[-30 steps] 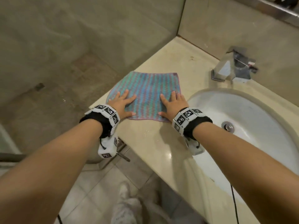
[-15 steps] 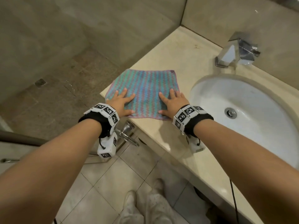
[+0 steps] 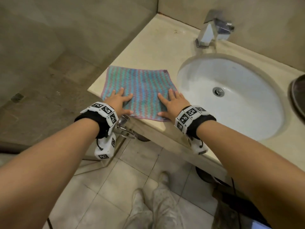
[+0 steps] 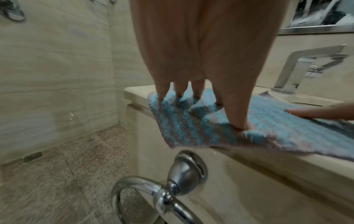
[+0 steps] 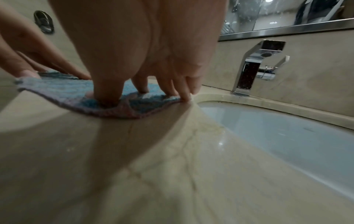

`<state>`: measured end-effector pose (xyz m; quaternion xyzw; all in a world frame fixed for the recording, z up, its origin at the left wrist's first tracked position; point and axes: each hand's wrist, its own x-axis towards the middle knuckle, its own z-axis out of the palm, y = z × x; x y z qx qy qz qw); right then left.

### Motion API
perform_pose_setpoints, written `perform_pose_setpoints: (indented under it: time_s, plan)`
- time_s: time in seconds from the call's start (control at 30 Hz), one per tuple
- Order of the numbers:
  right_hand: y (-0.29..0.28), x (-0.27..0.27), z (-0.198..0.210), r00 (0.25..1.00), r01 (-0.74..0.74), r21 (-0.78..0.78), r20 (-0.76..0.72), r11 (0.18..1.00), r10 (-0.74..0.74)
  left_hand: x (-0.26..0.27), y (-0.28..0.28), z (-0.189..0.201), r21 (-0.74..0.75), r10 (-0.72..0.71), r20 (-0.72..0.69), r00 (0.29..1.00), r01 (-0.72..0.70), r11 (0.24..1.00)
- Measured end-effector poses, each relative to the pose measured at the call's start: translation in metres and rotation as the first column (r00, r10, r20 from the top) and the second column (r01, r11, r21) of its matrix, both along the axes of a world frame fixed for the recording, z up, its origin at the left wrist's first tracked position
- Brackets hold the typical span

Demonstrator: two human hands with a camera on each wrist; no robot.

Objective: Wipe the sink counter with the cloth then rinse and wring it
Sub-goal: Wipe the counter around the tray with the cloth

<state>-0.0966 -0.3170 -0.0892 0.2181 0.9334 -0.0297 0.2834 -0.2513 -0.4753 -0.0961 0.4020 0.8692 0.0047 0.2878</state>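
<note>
A blue-green and pink striped cloth (image 3: 140, 86) lies spread flat on the beige counter (image 3: 156, 42), at its front left corner, left of the white basin (image 3: 239, 113). My left hand (image 3: 118, 100) presses flat on the cloth's near left part, fingers spread. My right hand (image 3: 171, 100) presses flat on its near right part, by the basin rim. In the left wrist view the left fingers (image 4: 180, 92) press into the cloth (image 4: 191, 125), whose corner hangs over the counter edge. In the right wrist view the right hand's fingers (image 5: 107, 94) hold down the cloth (image 5: 76, 94).
A chrome faucet (image 3: 212, 28) stands behind the basin, with the drain (image 3: 218, 91) in the bowl's middle. A chrome towel ring (image 4: 153, 194) hangs on the cabinet front below the cloth. A dark round object (image 3: 297, 95) sits at the far right. A tiled shower floor (image 3: 41, 96) lies left.
Both hands have dragged the cloth toward me along the counter; it now sits at the front edge, its near left corner overhanging. The head view has shifted back and right.
</note>
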Motion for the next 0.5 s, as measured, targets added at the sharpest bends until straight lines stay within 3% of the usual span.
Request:
perform_pose_setpoints:
  time_s: [0.5]
  plan:
    - [-0.005,0.111,0.003,1.0,0.014,-0.071,-0.026,0.997,-0.016,0.093,0.029,0.01,-0.015,-0.153,-0.032,0.988,0.152,0.988]
